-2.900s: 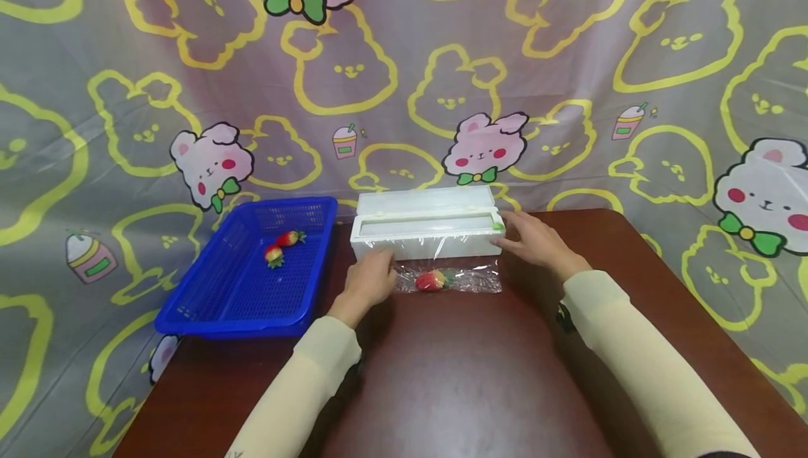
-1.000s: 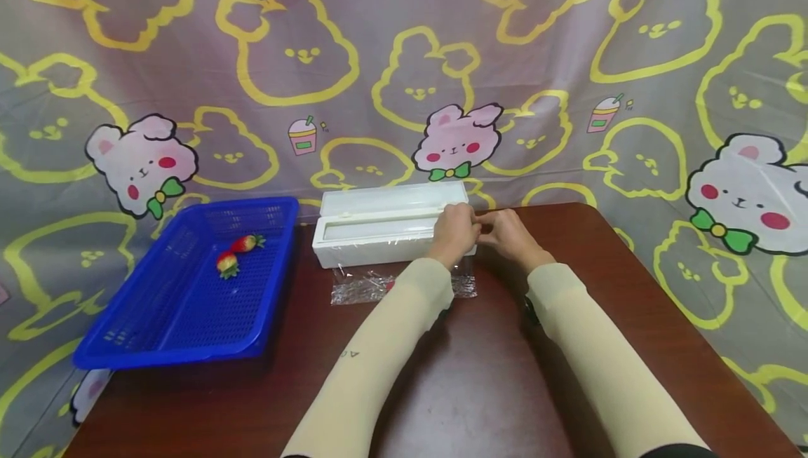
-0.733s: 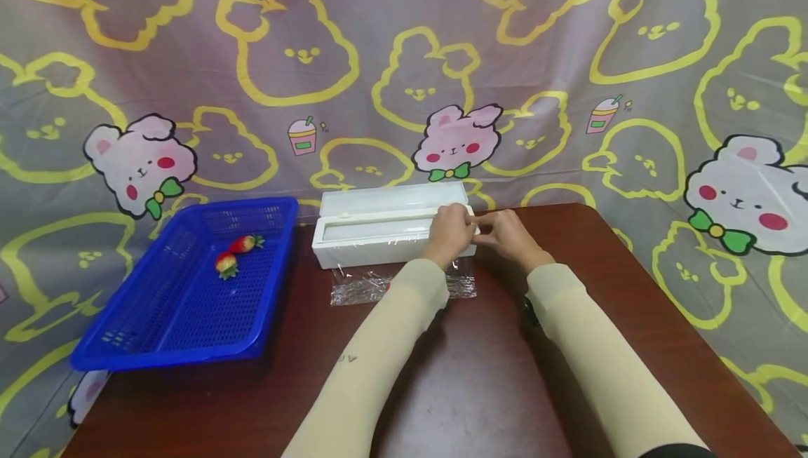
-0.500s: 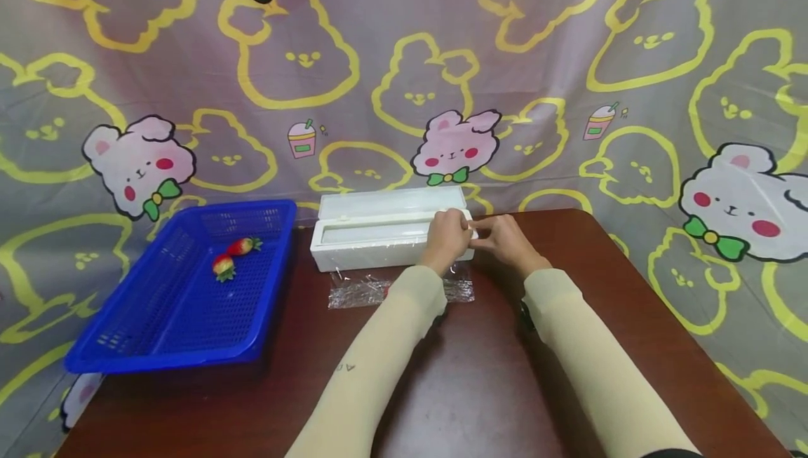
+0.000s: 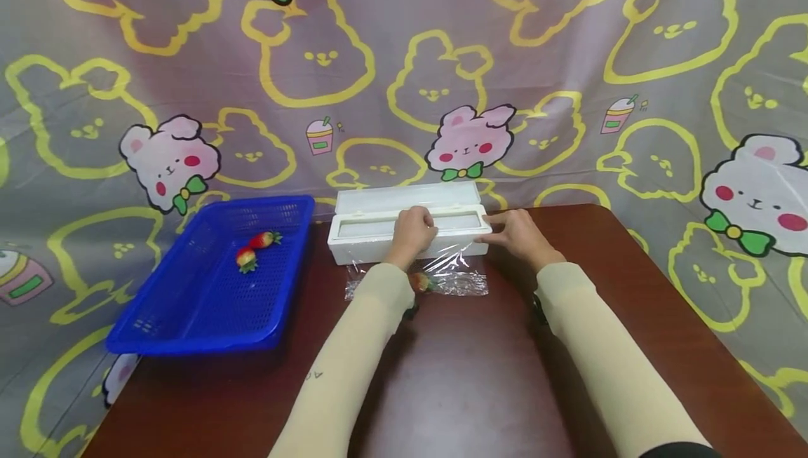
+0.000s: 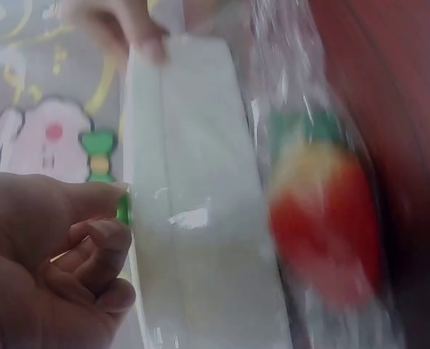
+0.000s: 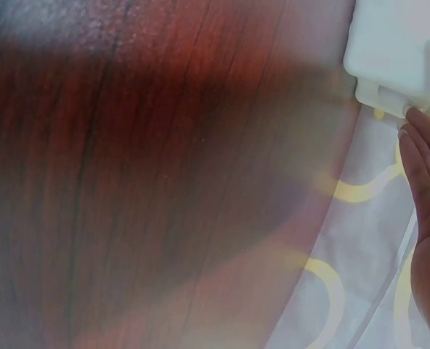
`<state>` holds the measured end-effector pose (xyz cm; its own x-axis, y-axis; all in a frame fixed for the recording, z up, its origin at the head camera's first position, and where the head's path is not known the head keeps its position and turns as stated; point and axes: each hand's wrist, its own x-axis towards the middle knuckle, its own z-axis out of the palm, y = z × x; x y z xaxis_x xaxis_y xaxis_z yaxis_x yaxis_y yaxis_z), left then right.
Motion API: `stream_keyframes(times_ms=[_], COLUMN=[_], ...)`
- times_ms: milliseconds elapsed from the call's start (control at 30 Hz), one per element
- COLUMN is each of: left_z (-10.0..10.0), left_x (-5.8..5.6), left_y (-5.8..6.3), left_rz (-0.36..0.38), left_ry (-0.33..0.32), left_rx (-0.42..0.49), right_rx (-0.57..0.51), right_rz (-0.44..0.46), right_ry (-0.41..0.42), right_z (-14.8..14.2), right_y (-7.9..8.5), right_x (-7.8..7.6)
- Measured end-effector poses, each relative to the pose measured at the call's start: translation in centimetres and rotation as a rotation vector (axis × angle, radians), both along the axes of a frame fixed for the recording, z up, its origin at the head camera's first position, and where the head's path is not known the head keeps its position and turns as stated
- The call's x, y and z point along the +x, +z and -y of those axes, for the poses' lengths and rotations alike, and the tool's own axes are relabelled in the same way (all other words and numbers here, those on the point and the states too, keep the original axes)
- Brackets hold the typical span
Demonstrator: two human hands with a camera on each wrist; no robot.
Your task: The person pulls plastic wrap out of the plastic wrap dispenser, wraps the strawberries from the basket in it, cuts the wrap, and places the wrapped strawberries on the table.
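Note:
A long white cling film dispenser (image 5: 360,252) stands at the back of the table with its lid raised. My left hand (image 5: 412,232) is over the box's middle, its thumb and fingers pinching a small green slide cutter (image 6: 124,209) at the box edge. My right hand (image 5: 520,237) grips the box's right end between thumb and fingers. Clear cling film (image 5: 463,283) hangs from the front onto the table. Under it lies a strawberry (image 6: 331,225), partly hidden by my left wrist in the head view.
To the left, a blue plastic basket (image 5: 189,346) holds two strawberries (image 5: 265,239). The brown table (image 5: 473,388) runs back to a patterned curtain (image 5: 379,44) close behind the box.
My left hand has moved left from the box's right end to about its middle. My right hand stays at the right end. The strawberry under the film shows more now.

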<state>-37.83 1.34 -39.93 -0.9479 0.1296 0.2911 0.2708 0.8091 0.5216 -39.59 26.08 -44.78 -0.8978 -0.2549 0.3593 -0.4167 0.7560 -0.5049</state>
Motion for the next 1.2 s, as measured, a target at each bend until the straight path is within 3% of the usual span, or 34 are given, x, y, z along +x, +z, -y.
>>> stream_keyframes(times_ms=[267, 533, 767, 833, 1000, 1067, 1200], left_z=[5.6, 10.6, 13.3, 13.4, 13.1, 13.0, 12.7], left_x=[0.7, 1.3, 1.8, 1.8, 2.0, 2.3, 2.5], left_y=[0.1, 0.1, -0.1, -0.2, -0.2, 0.2, 0.7], left_rz=[0.053, 0.057, 0.003, -0.011, 0.043, 0.06, 0.054], left_ry=[0.104, 0.343, 0.463, 0.465, 0.441, 0.378, 0.178], left_rx=[-0.034, -0.05, -0.003, -0.017, -0.109, -0.137, -0.157], right_rx=[0.01, -0.018, -0.013, -0.009, -0.011, -0.011, -0.01], right_rz=[-0.008, -0.027, -0.015, -0.024, 0.009, 0.023, 0.0], right_ry=[-0.006, -0.002, 0.011, 0.009, 0.006, 0.004, 0.005], right_z=[-0.2, -0.5, -0.3, -0.3, -0.1, -0.1, 0.0], right_y=[0.1, 0.1, -0.1, -0.2, -0.7, -0.7, -0.3], right_x=[0.2, -0.1, -0.1, -0.3, -0.2, -0.2, -0.3])
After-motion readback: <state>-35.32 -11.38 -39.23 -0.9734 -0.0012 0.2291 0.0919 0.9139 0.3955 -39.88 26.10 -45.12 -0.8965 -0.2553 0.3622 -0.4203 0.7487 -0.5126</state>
